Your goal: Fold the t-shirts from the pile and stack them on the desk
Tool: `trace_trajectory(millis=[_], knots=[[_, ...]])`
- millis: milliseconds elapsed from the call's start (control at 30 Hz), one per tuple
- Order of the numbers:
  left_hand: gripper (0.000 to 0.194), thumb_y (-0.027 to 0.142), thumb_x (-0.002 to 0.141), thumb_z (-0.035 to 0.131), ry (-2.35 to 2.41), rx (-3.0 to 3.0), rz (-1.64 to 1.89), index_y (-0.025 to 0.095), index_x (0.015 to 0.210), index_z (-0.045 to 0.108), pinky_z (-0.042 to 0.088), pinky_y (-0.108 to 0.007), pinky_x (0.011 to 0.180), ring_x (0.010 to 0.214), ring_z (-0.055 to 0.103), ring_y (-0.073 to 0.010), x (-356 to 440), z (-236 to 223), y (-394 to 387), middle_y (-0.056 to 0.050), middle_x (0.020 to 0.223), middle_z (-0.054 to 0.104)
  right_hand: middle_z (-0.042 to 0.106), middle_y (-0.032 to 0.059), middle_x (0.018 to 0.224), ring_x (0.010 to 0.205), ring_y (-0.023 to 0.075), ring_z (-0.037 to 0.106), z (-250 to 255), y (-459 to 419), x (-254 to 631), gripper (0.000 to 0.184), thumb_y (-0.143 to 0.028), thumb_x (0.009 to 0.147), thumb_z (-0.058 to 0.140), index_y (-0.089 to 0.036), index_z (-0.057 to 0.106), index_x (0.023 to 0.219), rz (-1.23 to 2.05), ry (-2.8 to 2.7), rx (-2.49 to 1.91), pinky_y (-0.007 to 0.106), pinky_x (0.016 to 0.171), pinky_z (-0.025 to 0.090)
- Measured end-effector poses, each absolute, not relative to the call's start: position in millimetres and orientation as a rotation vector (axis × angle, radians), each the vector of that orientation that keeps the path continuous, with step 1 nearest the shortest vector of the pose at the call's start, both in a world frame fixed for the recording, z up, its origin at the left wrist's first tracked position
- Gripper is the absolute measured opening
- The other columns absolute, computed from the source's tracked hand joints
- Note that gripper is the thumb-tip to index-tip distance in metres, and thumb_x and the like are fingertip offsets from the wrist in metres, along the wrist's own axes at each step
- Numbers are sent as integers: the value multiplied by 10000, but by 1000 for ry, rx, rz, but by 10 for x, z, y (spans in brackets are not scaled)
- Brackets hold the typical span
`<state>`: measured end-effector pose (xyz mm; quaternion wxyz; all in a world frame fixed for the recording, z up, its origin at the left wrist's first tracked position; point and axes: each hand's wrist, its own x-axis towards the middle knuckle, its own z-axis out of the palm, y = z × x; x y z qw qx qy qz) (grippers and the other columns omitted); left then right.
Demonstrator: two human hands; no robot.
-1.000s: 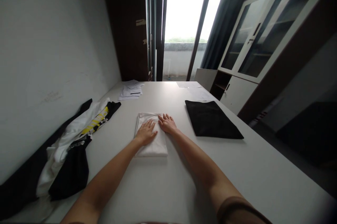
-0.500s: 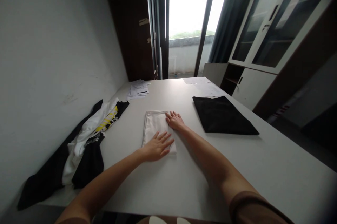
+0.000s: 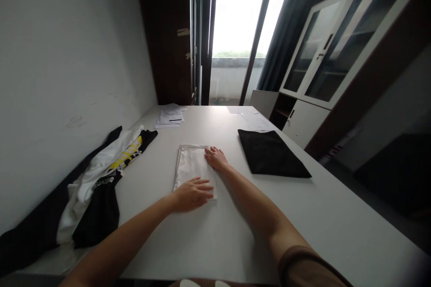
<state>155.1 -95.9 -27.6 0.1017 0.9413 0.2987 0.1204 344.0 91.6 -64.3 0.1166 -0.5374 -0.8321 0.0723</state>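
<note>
A white cloth (image 3: 190, 165), folded into a flat rectangle, lies in the middle of the table. My left hand (image 3: 192, 194) rests on its near end, fingers stretched to the right and holding nothing. At the cloth's far right edge, my right hand (image 3: 216, 157) lies flat with its fingers pointing away from me. What kind of garment the white cloth is, I cannot tell. To the right of my right hand a black folded cloth (image 3: 272, 153) lies flat.
On the left, along the wall, lies a loose heap of black and white clothes (image 3: 97, 188) with yellow print. Loose papers (image 3: 170, 116) lie at the table's (image 3: 235, 233) far left, and more sheets (image 3: 257, 121) at the far right. A white cabinet (image 3: 311, 112) stands beyond the right edge.
The camera view has shifted, so everything sits a little further left. My left hand's fingers have drawn closer together on the white cloth; my right hand stays at its far right edge.
</note>
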Motion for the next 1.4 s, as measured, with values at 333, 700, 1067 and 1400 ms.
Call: trace_trajectory(millis=[333, 700, 1067, 1400], knots=[[629, 548, 1013, 464, 1055, 2766, 223, 358, 1595, 319, 142, -557, 1262, 1558, 200, -306, 1462, -388, -936, -47, 1689, 232, 428, 27, 1588, 1491, 193, 346, -570, 713, 3247, 440, -372, 1054, 412, -282, 566, 1456, 200, -2535, -1037, 411, 1238, 253], [585, 566, 1048, 338, 1388, 2649, 286, 347, 1590, 343, 139, -533, 1261, 1570, 155, -289, 1236, -590, -676, -38, 1689, 233, 542, 30, 1499, 1435, 204, 427, -747, 847, 3294, 434, -387, 1021, 488, -271, 601, 1424, 267, -2501, -1132, 368, 1204, 307], [627, 550, 1039, 332, 1778, 2405, 233, 321, 1619, 271, 154, -652, 1220, 1575, 96, -323, 1202, -706, -598, -61, 1711, 129, 532, 139, 1471, 1369, 266, 449, -671, 814, 3355, 465, -471, 993, 502, -201, 618, 1355, 88, -2234, -1669, 381, 1145, 300], [682, 581, 1014, 378, 1746, 2376, 263, 287, 1622, 284, 128, -616, 1241, 1575, 44, -356, 1254, -709, -584, -88, 1711, 119, 484, 154, 1516, 1432, 296, 373, -751, 878, 3370, 558, -547, 973, 520, -173, 586, 1380, 182, -2337, -1556, 420, 1174, 234]])
